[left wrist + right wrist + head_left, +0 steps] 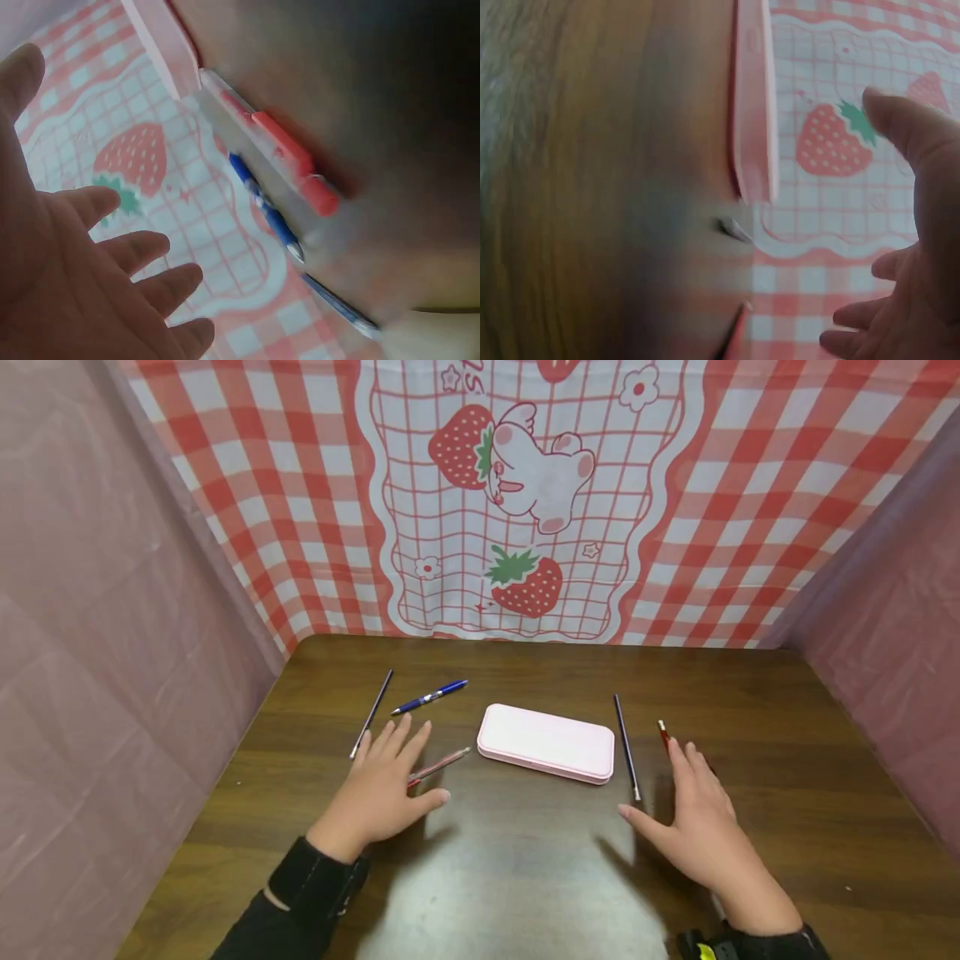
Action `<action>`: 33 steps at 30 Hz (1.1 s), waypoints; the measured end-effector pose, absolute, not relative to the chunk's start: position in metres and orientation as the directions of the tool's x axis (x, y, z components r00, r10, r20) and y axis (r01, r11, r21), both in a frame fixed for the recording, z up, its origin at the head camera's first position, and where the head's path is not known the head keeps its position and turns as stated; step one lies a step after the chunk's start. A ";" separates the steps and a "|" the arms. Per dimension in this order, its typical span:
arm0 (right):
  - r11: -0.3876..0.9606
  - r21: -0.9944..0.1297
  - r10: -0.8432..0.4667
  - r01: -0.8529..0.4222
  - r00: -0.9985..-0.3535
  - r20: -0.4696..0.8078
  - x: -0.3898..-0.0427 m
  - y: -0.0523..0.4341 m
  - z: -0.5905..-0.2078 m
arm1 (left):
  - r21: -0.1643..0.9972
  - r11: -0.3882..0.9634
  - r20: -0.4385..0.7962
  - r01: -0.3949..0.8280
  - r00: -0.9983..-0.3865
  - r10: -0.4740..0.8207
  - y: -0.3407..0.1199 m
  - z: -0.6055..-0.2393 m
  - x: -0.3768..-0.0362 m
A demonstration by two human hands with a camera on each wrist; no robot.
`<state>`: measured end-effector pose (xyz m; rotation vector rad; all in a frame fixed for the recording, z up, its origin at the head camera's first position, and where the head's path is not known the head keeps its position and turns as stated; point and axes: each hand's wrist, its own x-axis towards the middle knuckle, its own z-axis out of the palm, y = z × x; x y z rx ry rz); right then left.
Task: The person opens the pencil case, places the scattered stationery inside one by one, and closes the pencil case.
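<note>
My left hand (381,789) hovers over the left of the table with fingers spread, holding nothing. Partly behind it lies a clear pen with a red cap (281,142); a blue pen (430,697) and a thin dark pencil (371,714) lie just beyond the fingertips. My right hand (697,822), fingers extended and likewise holding nothing, is over the right side. A red pencil (664,735) is partly hidden by its fingers, and a dark pencil (627,747) lies left of them. Between the hands sits a closed pale pink case (546,742).
The brown wooden table (510,877) has a red-and-white checked cloth (315,510) with strawberries hanging behind its far edge. Pink fabric (112,652) hangs along the left side, and more pink fabric (892,652) along the right.
</note>
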<state>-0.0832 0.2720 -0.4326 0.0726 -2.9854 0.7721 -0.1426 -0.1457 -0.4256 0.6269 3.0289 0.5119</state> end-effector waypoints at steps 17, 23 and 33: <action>0.832 -0.539 -0.133 -0.129 -0.991 0.031 -0.134 0.250 -0.452 | 0.481 0.779 -0.132 0.403 -0.845 0.519 -0.116 -0.429 -0.244; 0.814 -0.573 -0.132 -0.092 -0.991 -0.029 -0.147 0.251 -0.455 | 0.518 0.782 -0.209 0.346 -0.836 0.508 -0.103 -0.432 -0.258; 0.852 -0.509 -0.154 -0.124 -0.988 -0.016 -0.155 0.245 -0.460 | 0.574 0.707 -0.194 0.412 -0.771 0.607 -0.070 -0.432 -0.254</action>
